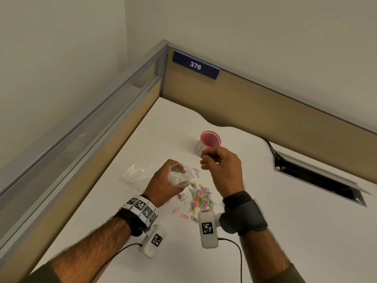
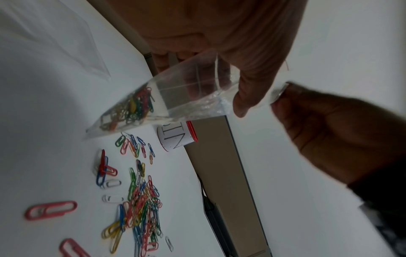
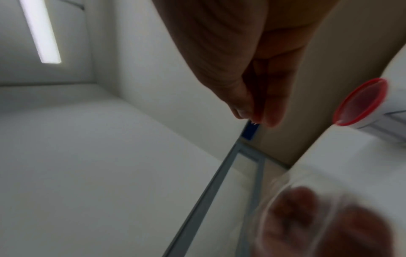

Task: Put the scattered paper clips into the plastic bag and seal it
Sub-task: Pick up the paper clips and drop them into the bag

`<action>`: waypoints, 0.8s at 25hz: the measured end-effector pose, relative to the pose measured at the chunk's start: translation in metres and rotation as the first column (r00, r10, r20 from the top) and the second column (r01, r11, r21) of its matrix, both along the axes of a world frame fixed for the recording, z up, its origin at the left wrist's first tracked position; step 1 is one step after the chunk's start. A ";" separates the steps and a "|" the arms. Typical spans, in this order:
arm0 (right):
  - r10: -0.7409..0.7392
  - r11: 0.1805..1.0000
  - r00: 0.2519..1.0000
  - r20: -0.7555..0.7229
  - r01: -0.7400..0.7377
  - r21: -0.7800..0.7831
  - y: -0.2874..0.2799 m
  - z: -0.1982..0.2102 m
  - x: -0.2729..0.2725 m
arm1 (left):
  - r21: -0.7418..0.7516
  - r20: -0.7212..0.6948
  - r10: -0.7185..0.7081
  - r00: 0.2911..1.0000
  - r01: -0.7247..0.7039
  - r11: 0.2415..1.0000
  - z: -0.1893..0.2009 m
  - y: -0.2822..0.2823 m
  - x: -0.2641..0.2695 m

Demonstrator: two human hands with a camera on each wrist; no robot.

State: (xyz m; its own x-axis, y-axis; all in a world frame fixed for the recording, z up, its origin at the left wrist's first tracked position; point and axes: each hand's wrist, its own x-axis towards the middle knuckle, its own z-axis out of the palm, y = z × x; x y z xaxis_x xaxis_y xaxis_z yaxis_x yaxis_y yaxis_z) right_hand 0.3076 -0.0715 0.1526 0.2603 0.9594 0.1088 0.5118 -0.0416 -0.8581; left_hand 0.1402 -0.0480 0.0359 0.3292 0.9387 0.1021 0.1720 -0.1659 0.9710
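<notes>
My left hand (image 1: 165, 180) grips a small clear plastic bag (image 1: 181, 176) just above the desk and holds its mouth open. Several coloured clips (image 2: 129, 109) lie in the bag's lower corner. A pile of coloured paper clips (image 1: 201, 198) is spread on the white desk (image 1: 275, 231) under and between my hands, with a few pink stray clips (image 1: 184, 216) nearer me. My right hand (image 1: 205, 161) hovers right of the bag's mouth with its fingers bunched. In the left wrist view its fingertips (image 2: 283, 104) pinch a small pale, blurred thing that looks like a white clip.
A white cup with a pink rim (image 1: 210, 139) stands just behind my right hand. A second clear bag (image 1: 136, 172) lies flat on the desk left of my left hand. A dark cable slot (image 1: 316, 176) is cut into the desk at right. Partition walls (image 1: 265, 111) enclose the corner.
</notes>
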 end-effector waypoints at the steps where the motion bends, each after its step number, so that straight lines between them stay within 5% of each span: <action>1: -0.038 0.999 0.999 0.036 0.039 -0.034 0.003 -0.013 0.015 | 0.000 0.001 0.004 1.000 -0.004 1.000 0.000 0.000 -0.002; 5: -0.056 0.906 0.923 0.381 0.207 -0.369 -0.001 -0.100 0.076 | -0.003 0.032 0.031 0.999 -0.031 1.000 -0.002 0.003 -0.016; 8: 0.037 0.774 0.868 0.496 0.289 -0.563 -0.022 -0.147 0.091 | -0.005 0.058 0.062 0.996 -0.062 0.998 -0.004 0.005 -0.026; 14: 0.121 0.833 0.859 0.498 0.185 -0.521 -0.036 -0.165 0.056 | -0.027 0.082 0.088 0.993 -0.086 0.996 -0.006 0.007 -0.028; 16: -0.020 0.831 0.893 0.450 0.265 -0.489 -0.041 -0.162 0.073 | -0.022 0.078 0.084 0.993 -0.082 0.996 -0.006 0.006 -0.027; 20: -0.203 0.692 0.830 0.520 0.497 -0.524 -0.068 -0.156 0.120 | -0.035 0.085 0.090 0.992 -0.087 0.996 -0.005 0.006 -0.029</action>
